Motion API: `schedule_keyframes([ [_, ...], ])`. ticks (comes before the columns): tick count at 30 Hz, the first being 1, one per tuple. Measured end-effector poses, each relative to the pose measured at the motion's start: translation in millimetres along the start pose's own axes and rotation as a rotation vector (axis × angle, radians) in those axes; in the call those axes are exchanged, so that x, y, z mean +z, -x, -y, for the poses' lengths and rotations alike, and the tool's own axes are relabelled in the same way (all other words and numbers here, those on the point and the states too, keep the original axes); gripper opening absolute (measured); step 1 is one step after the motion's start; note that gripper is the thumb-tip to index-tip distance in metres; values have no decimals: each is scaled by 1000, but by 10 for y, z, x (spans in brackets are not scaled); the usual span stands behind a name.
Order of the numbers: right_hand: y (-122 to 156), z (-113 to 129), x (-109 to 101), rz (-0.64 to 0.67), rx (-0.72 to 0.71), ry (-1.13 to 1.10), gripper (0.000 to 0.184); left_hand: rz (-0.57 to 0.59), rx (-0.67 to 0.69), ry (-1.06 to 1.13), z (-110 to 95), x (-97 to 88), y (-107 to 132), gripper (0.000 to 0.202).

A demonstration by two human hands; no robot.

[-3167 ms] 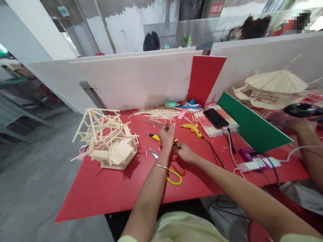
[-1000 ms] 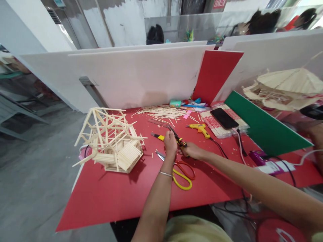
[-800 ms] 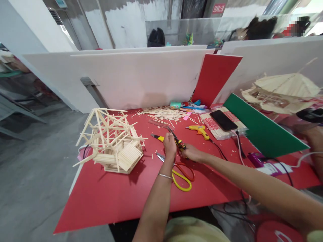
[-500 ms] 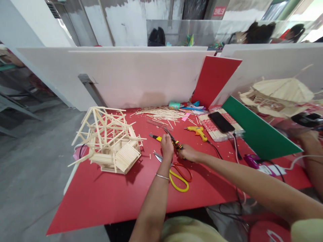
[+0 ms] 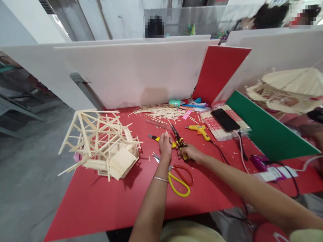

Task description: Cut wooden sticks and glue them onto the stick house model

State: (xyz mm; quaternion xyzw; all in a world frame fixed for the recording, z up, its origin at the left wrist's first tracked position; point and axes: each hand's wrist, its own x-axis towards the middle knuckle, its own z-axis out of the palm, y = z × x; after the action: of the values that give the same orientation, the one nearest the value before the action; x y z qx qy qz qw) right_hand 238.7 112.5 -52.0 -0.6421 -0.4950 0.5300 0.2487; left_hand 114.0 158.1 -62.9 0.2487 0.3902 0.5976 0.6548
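My right hand (image 5: 189, 153) is closed round the yellow-and-black handles of a pair of cutting pliers (image 5: 178, 136), whose dark jaws point away from me. My left hand (image 5: 165, 147) is pinched shut just left of the jaws; what it holds is too small to make out. Both hands hover over the red table (image 5: 106, 198). Red-and-yellow scissors (image 5: 179, 177) lie under my left wrist. A stick-built house model (image 5: 101, 143) stands to the left.
A yellow utility knife (image 5: 153, 137), a yellow glue gun (image 5: 198, 130) with its cord, a pile of loose sticks (image 5: 161, 112), a phone (image 5: 225, 120) on stick packs, a green board (image 5: 267, 129), a power strip (image 5: 274, 173). White partitions (image 5: 131, 74) stand behind; another person's arm is at far right.
My hands have stayed together over the table, with the pliers' jaws now raised a little higher. The view shifted slightly down and left.
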Motion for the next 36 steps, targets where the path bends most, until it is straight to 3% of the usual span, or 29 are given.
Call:
schedule_keyframes([
  [5,333,34,-231,-170,-10,187,29,94,93,32,-107,29,86,49],
  [8,581,-24,-307,-327,-11,367,46,126,115,43,-168,51,242,50],
  [13,831,-95,-147,-557,49,716,72,170,99,86,-255,3,643,47],
  [16,928,16,28,-659,-138,822,62,166,77,113,-322,-54,867,45],
  [19,1010,260,231,-647,-470,515,38,141,58,95,-370,-77,1028,47],
  [22,1042,507,433,-507,-597,71,33,132,55,68,-376,-86,1142,48],
  [26,1014,625,582,-338,-513,-315,32,190,70,-29,-354,-169,1259,46],
  [31,1003,563,606,-269,-492,-334,26,179,242,-226,-401,-327,1390,41],
  [36,923,589,650,-168,-377,-451,34,177,228,-253,-556,-442,1519,39],
])
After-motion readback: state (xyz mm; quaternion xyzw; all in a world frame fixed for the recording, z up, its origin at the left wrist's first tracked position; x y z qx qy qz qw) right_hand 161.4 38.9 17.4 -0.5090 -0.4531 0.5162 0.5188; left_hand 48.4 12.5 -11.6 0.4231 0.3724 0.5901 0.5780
